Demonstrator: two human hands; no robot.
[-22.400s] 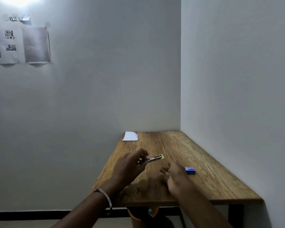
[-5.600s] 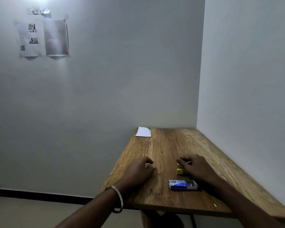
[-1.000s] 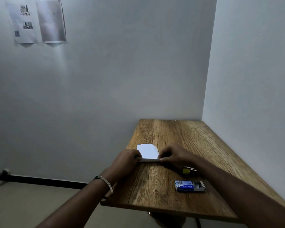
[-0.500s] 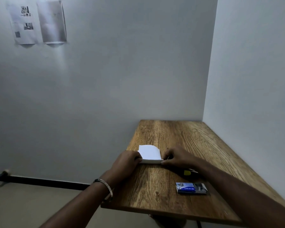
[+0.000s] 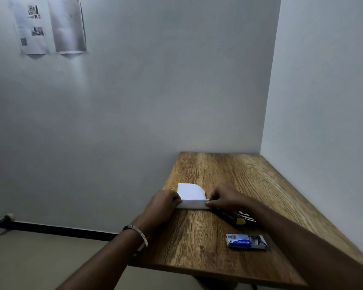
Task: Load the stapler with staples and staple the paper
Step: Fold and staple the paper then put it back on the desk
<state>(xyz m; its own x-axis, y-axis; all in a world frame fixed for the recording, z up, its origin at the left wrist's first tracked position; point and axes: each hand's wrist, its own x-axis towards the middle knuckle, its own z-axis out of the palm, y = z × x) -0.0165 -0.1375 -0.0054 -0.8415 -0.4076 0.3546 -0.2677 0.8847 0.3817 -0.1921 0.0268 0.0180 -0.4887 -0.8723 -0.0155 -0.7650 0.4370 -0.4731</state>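
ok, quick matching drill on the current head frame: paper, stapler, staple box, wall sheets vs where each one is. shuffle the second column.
Things:
1. paper
2. stapler
3. staple box
4. wall sheets

Places:
A. near the table's front edge, untouched, under the right forearm
B. high on the wall, upper left
C. between the left hand and right hand, its near edge folded up and pinched at both ends
D. on the table just behind the right wrist, yellow end showing

Pairs: 1-C, 2-D, 3-A, 4-B
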